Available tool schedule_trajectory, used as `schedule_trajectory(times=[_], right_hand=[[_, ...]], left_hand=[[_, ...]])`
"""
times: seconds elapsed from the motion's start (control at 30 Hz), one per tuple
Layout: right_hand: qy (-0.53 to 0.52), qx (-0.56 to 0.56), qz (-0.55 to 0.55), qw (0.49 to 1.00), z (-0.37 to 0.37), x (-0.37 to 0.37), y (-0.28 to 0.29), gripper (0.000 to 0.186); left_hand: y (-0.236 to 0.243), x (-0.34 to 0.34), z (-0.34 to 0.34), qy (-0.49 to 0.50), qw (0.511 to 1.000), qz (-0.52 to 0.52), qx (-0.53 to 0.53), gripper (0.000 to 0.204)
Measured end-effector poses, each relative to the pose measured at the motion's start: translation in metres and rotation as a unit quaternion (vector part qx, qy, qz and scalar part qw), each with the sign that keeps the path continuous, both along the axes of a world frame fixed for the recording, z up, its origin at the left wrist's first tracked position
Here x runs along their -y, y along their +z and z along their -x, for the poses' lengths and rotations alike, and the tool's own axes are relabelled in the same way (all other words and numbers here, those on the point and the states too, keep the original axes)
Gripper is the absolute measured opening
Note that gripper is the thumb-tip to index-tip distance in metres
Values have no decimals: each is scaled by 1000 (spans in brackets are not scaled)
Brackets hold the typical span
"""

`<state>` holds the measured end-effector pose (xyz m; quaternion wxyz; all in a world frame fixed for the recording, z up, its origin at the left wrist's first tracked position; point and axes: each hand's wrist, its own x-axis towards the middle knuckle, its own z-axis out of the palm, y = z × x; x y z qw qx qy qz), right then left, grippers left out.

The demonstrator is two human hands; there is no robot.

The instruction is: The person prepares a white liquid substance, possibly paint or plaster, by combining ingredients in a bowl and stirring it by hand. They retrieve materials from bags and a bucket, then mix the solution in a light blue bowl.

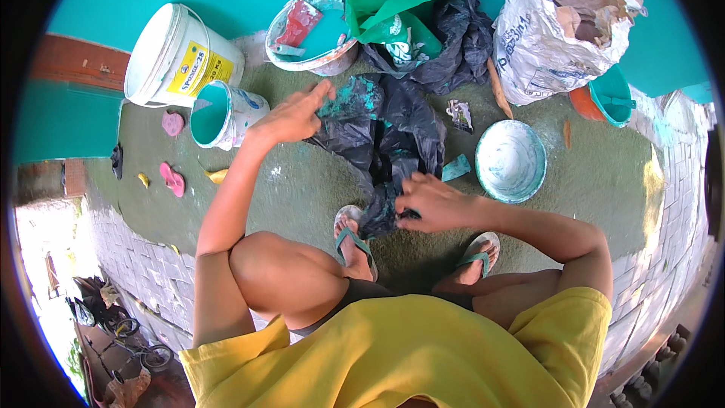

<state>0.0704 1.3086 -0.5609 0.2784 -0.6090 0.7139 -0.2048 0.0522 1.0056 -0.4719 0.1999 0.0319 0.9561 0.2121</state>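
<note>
1. Crumpled black plastic (414, 109) lies at one o'clock from centre.
2. Right hand (432, 202), at its five o'clock, seems to grasp it: pull gently.
3. Left hand (296, 115), at its ten o'clock, looks released: smooth folds flat.

Both knees (258, 251) are bent in a low squat and it's pretty lopsided up top: the left forearm (236, 190) slants up and out in front, with the left hand (292, 115) back-side up and its fingers stretched loosely forward and to the right. The right elbow (596, 248) is bent way out to the side, so the right forearm (521, 215) cuts inward and the right hand (432, 202) sits nearer the body, fingers curled, kinda blurry
</note>
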Motion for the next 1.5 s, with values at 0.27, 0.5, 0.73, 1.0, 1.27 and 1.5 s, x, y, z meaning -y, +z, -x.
schedule_trajectory(times=[0.27,0.5,0.73,1.0,1.27,1.5], right_hand=[[-65,50,-167,982,33,34,15,59],[-72,-128,-74,986,44,43,-1,85],[-2,-8,-261,965,41,42,-32,87],[104,-6,-305,947,31,37,-24,66],[-180,263,-174,932,63,54,-48,51],[-192,11,-334,923,78,81,-73,37]], left_hand=[[50,6,-4,9,971,-120,-206,21],[47,8,-2,32,935,-327,-134,19],[47,3,0,16,944,-317,-94,18],[43,3,-3,5,945,-309,-111,21],[25,8,5,109,870,-437,-202,22],[23,-12,15,73,858,-438,-258,18]])
